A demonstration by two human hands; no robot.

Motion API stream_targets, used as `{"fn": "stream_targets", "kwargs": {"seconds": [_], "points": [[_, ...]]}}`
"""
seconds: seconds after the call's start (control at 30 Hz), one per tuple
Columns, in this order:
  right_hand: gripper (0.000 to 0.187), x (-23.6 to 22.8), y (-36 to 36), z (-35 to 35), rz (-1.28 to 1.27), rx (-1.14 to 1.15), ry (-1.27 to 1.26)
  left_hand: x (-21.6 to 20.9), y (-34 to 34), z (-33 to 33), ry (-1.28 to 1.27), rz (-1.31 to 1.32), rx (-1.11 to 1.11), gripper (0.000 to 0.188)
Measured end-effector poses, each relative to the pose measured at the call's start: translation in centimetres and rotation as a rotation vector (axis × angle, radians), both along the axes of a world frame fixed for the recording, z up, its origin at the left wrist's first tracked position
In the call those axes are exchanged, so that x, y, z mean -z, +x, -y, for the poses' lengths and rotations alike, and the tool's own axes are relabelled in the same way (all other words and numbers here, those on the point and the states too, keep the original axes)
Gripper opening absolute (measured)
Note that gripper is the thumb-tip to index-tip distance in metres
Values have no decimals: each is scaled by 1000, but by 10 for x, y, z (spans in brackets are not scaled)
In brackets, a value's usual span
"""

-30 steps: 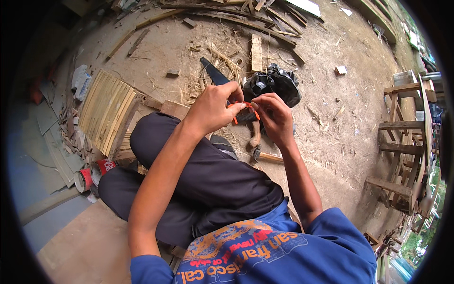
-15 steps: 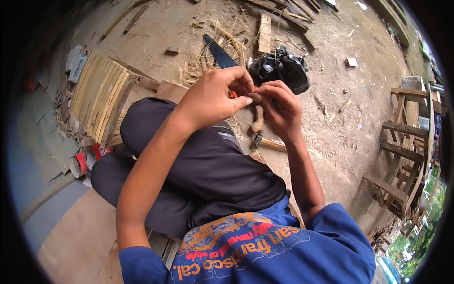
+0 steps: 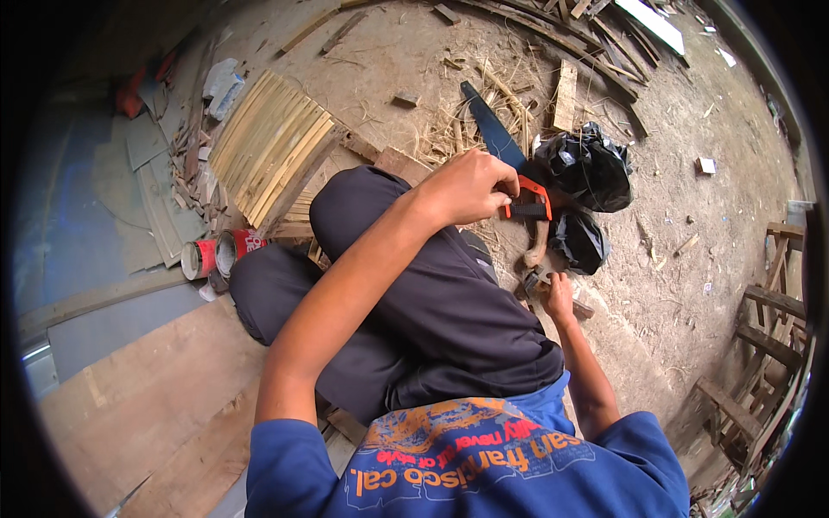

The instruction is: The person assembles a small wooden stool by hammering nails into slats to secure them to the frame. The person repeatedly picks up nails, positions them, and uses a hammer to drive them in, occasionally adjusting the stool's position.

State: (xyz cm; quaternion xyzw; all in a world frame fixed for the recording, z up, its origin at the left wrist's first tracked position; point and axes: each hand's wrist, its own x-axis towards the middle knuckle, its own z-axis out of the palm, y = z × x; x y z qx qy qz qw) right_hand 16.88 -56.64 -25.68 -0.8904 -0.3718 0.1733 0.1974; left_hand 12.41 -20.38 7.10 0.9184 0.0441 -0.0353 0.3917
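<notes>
My left hand (image 3: 471, 186) is raised over my knee, thumb and fingers closed in a pinch; whatever is between them is too small to make out. Just right of it, lower down, shows the orange and black handle (image 3: 530, 202) of a handsaw with a dark blue blade (image 3: 492, 125). Below that handle lies a hammer with a curved wooden handle (image 3: 539, 243) and a dark metal head (image 3: 529, 283). My right hand (image 3: 560, 296) is down at this head, its fingers curled against it. Black plastic bags (image 3: 590, 168) lie beside the saw.
A stack of wooden slats (image 3: 272, 142) stands at the left, with red cans (image 3: 229, 250) near it. Wood shavings and a short plank (image 3: 565, 95) lie ahead. Long boards (image 3: 553, 34) are at the far side. A wooden frame (image 3: 773, 328) stands at the right.
My hands have parted. The right has dropped to the hammer head; the left stays raised and pinched. The view has shifted, so the surroundings appear farther right and lower.
</notes>
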Motion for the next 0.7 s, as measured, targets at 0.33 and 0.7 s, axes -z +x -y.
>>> {"fn": "stream_targets", "kwargs": {"seconds": [0.33,0.7], "points": [[24,20,3,6,-69,-166,-127,-49,-25,-40,100,547,-252,15],[21,-39,118,-10,-262,18,449,26,-147,-180,12,562,-1005,13]]}}
